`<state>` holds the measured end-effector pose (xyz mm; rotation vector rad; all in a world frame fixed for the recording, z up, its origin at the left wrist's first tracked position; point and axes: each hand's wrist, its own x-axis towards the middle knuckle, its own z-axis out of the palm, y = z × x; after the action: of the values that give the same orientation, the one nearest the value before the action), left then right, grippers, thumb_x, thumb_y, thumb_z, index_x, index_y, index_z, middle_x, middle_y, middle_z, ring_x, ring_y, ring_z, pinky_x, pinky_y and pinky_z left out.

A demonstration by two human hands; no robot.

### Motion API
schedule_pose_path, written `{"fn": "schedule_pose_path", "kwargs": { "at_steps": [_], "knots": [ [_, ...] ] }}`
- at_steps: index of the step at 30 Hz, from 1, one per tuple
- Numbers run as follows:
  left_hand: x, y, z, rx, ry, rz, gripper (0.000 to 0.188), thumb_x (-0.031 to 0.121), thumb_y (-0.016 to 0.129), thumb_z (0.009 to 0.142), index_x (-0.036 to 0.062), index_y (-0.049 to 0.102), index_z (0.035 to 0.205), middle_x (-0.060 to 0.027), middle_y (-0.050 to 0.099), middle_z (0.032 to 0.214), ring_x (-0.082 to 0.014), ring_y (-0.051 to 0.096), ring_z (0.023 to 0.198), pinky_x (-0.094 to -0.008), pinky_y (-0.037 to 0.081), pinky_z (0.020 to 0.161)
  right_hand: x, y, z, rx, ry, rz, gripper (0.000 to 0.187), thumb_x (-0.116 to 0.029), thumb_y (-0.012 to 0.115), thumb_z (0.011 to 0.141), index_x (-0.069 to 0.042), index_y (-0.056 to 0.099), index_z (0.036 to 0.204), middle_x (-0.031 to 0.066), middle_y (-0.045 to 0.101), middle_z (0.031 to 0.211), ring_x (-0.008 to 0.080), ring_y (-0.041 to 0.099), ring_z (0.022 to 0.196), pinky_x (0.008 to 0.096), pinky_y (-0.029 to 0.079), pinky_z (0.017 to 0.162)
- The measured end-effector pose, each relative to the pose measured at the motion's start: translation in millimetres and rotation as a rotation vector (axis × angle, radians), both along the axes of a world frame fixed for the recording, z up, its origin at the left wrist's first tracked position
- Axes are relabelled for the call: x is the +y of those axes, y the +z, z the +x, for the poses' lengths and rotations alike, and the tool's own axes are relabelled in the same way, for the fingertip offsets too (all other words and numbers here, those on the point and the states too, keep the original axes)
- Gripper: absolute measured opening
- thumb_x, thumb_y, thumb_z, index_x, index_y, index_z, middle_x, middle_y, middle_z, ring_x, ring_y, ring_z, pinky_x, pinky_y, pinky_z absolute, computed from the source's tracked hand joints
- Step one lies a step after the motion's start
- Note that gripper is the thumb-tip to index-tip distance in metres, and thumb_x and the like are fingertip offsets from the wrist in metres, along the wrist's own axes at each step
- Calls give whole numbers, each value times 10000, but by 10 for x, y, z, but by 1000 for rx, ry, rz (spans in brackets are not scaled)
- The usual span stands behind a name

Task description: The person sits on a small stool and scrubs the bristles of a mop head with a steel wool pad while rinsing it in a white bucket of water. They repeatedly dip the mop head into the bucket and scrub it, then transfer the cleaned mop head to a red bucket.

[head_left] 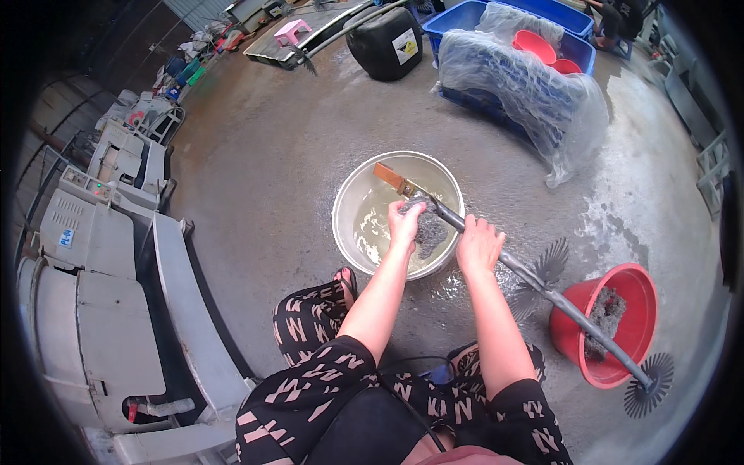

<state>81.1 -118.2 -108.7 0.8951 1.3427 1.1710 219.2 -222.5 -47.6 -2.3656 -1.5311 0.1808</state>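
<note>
Over a white bucket (341, 232) of cloudy, yellowish liquid, I hold a long grey metal rod (535, 281) at a slant. An orange-brown flat block (390, 177) forms its upper end. Dark fan-like discs of narrow blades stand near its lower part: one disc (649, 385) at the far tip, another (542, 271) partway along. My right hand (480, 245) is closed round the rod. My left hand (404, 225) is closed on a grey, fluffy wad like steel wool (430, 232) beside the rod's upper part; its fingers are partly hidden.
A red bucket (570, 318) with grey matted material stands at my right, under the rod. Grey machines (120, 310) line the left. Farther off are a black jerrycan (384, 46), a pink stool (292, 32) and blue tubs (457, 19) draped with clear plastic sheet (527, 70). The concrete floor is wet.
</note>
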Motion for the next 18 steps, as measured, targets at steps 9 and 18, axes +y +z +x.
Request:
{"fn": "schedule_pose_path", "kwargs": {
  "at_steps": [9,18],
  "knots": [
    [-80,269,-130,-8,35,-61,511,119,749,670,-19,474,1078,-147,602,931,-201,599,796,-351,496,711,11,-12,-9,-3,6,-28,213,-163,401,909,-90,591,971,140,623,945,292,597,924,481,374,828],
    [174,-30,1,402,234,-44,593,207,774,661,-32,496,1128,-211,564,1066,-294,554,992,-401,447,885,41,24,74,34,-22,-130,222,-152,454,871,-96,581,1044,127,627,999,283,595,982,505,391,857]
  ]
}}
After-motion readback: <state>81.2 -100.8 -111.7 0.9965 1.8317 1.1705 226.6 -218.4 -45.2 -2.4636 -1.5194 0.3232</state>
